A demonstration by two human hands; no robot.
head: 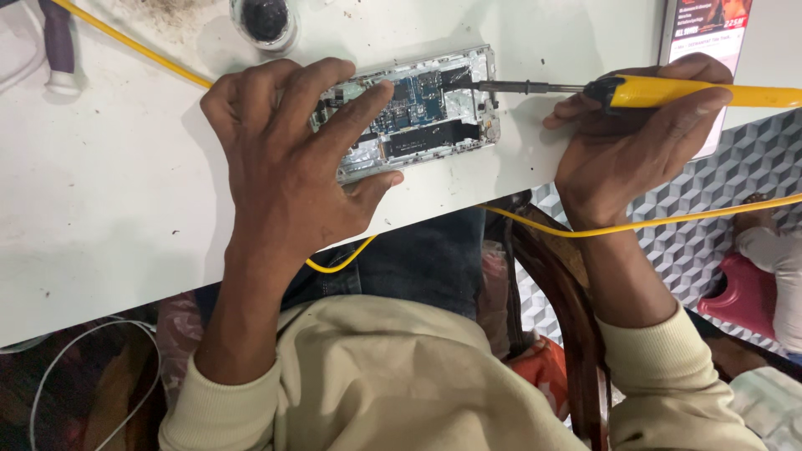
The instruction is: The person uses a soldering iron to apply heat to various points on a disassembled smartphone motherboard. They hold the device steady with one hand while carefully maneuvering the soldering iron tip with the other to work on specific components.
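The left hand (pixel 288 159) presses down on the opened phone (pixel 418 113), which lies longways across the white tabletop (pixel 109 184). The right hand (pixel 635 138) grips a yellow soldering iron (pixel 668 90); its tip points left, touching the phone's right end.

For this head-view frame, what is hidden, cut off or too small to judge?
- Opened phone: its left end is covered by the left hand.
- Soldering iron: the tip's contact spot on the board is too small to tell; the handle runs off the right edge.
- Small dark jar: cut by the top edge.
- Lit phone screen: partly behind the right hand.
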